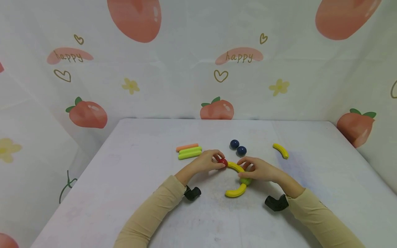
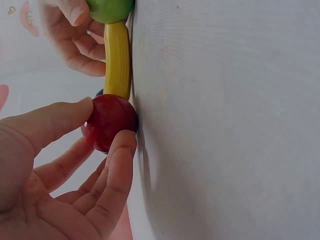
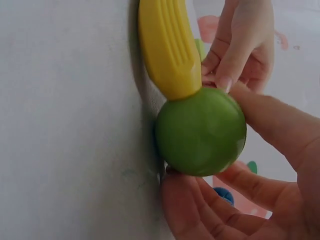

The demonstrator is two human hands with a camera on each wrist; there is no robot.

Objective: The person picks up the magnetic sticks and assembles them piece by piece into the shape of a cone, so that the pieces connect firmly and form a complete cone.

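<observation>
My left hand [image 1: 207,162] pinches a glossy red ball [image 2: 111,122] between thumb and fingers, low against the tabletop. A curved yellow banana-shaped stick [image 1: 235,166] runs from that ball to a green ball [image 3: 201,132]. Around the green ball are the thumb and fingers of my right hand [image 1: 260,169], which holds it from the right. A second curved yellow stick [image 1: 235,192] touches the green ball from the near side. In the head view the right hand covers much of the green ball.
Two dark blue balls [image 1: 241,151] lie beyond the hands. One more curved yellow stick [image 1: 281,151] is at the back right. An orange stick [image 1: 187,147] and two yellow-green sticks [image 1: 190,155] lie side by side, back left. A printed cloth [image 1: 180,75] hangs behind the white table [image 1: 149,137].
</observation>
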